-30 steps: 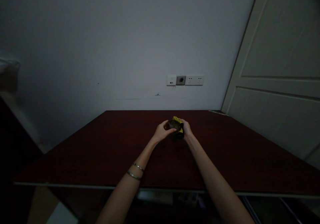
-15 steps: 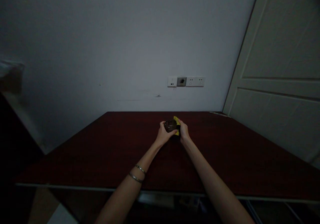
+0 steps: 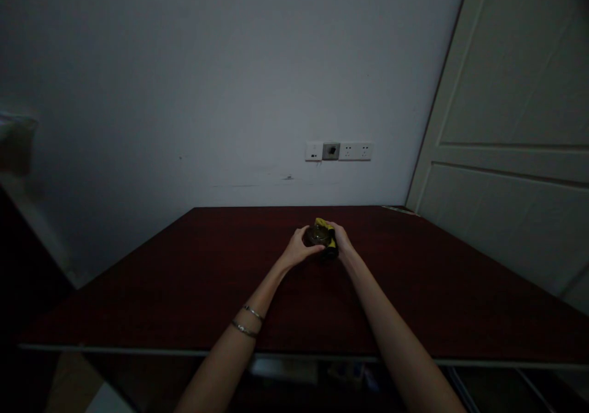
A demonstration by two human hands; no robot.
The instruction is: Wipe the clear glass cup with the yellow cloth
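A small round see-through bowl (image 3: 317, 235), shiny and glass-like, is held above or on the dark red table (image 3: 207, 266); its exact height I cannot tell. My left hand (image 3: 296, 251) curves around its left side, thumb toward me and fingers behind. A yellow and black cloth-like piece (image 3: 332, 245) lies against the bowl's right side. From the right, my right hand (image 3: 342, 240) is closed on this piece, pressing it to the bowl. Most of the right fingers are hidden behind it. Two thin bracelets (image 3: 245, 329) circle my left forearm.
Behind the table rises a pale wall (image 3: 257, 94) with a row of sockets and switches (image 3: 339, 151). A panelled pale door (image 3: 501, 186) stands at the right. Below the table's front edge (image 3: 138, 351) are dim, blurred items on a lower level.
The bowl has turned or tilted in my hands, looking lighter and more see-through. The yellow and black piece has shifted, with more black showing low down. The view has swung slightly.
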